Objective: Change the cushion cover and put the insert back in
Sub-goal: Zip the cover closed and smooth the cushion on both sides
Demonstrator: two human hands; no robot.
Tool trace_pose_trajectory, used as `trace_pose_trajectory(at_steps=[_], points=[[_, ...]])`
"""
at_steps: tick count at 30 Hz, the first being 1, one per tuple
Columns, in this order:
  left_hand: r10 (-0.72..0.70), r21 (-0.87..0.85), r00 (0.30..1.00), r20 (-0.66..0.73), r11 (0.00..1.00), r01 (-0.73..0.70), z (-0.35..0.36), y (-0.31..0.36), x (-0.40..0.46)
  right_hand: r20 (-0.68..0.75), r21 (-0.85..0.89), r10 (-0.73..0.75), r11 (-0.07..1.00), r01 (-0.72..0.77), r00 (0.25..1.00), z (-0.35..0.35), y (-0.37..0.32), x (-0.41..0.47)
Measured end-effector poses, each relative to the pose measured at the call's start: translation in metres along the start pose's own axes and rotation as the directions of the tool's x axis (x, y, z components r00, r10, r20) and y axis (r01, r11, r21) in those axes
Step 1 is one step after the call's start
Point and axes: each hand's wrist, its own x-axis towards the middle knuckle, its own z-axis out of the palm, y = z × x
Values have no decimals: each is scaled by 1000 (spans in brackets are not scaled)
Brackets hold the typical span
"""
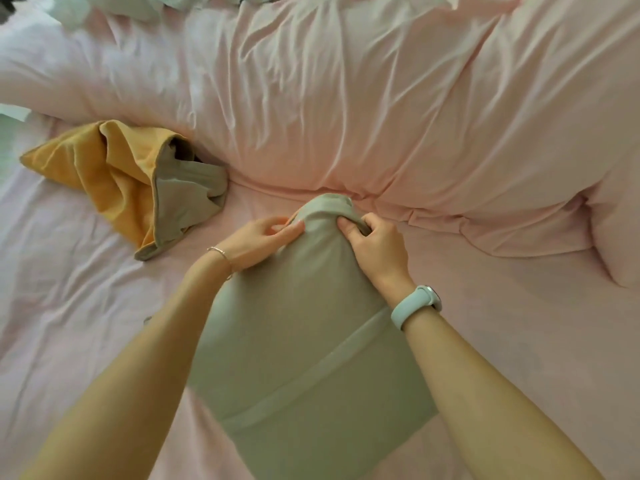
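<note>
- A sage-green cushion (pixel 304 341), already wearing its cover, is lying on the pink bedsheet (pixel 502 341) between the person's two forearms, stretching from the bottom of the view up to the hands.
- The right hand (pixel 375 249) is gripping the far corner of the cushion, its fingers curling round a bunched fold of the green fabric and its thumb pressing in from the near side.
- The left hand (pixel 258 239) is resting against the left side of that same corner, fingers fairly straight and lying flat on the fabric; a sliver of yellow is peeking out just under its fingertips.
- A flat band, seemingly the cover's overlapping flap, is running slantwise across the cushion, nearer the person than both hands and roughly level with the right wrist.
- A pale blue-green smartwatch (pixel 415 306) is sitting on the right wrist, and a thin bracelet (pixel 221 259) is circling the left wrist.
- A crumpled yellow cushion cover (pixel 114 178) with a grey-green lining is lying on the sheet well to the left of the left hand and a little beyond it, its open mouth turning towards the hands.
- A bulky pink duvet (pixel 381 109) is lying heaped just beyond both hands, its folded edge almost touching the cushion's far corner.
- Pale mint and white fabric is showing far beyond the hands, along the top edge of the view; what it is cannot be told.
</note>
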Motion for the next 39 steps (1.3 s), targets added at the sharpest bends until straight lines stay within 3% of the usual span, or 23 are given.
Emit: trace_pose_trajectory(at_steps=[3,5,7,9,11,14,16,19,21,24,26,29,31,34,35,36,37,39], points=[[-159,71,975,156,986,150,-5,-42,-17,-11,-295,4,956,-7,1000,-2,5,10],[-87,-9,988,124,996,89,7,-54,-26,-46,-414,-346,860,298,937,7,-1,12],[14,-65,995,95,998,-8,18,-54,-31,163,-430,-651,629,648,741,20,-14,13],[79,-90,988,132,994,-67,18,-52,-39,537,-401,-591,449,798,603,28,-24,10],[82,-74,982,168,995,-70,16,-59,-44,707,-463,-401,361,810,583,27,-29,9],[-38,122,988,150,992,20,19,-63,-49,741,-491,-271,406,771,614,13,-30,6],[-85,170,989,124,984,63,27,-55,-46,785,-480,-180,428,766,592,2,-29,2],[-73,172,997,38,983,66,43,-40,-35,821,-514,-69,341,787,567,-9,-25,-1],[-47,276,993,-112,958,77,61,-33,-32,794,-521,-161,315,793,586,-6,-13,-2],[96,381,918,-384,923,63,87,-41,-36,597,-501,-587,260,826,547,10,20,-11],[215,367,836,-505,930,-17,91,-50,-34,439,-476,-726,311,823,529,19,33,-15],[427,443,700,-572,880,-174,85,-56,-25,375,-424,-737,404,811,563,12,29,-7],[522,477,638,-566,839,-263,77,-45,-18,445,-416,-637,475,775,630,-8,14,4],[618,510,572,-539,780,-362,54,-10,-3,568,-402,-285,722,563,772,-55,-12,17],[649,538,591,-479,749,-387,45,5,2,585,-387,-196,786,483,787,-68,-15,20],[652,578,661,-373,720,-384,38,20,6,586,-381,-146,819,430,797,-78,-17,23],[611,614,753,-245,699,-368,34,32,8,568,-387,-124,832,397,814,-83,-16,25],[495,682,868,-47,651,-334,26,43,8,505,-432,-116,824,367,855,-83,-13,26]])
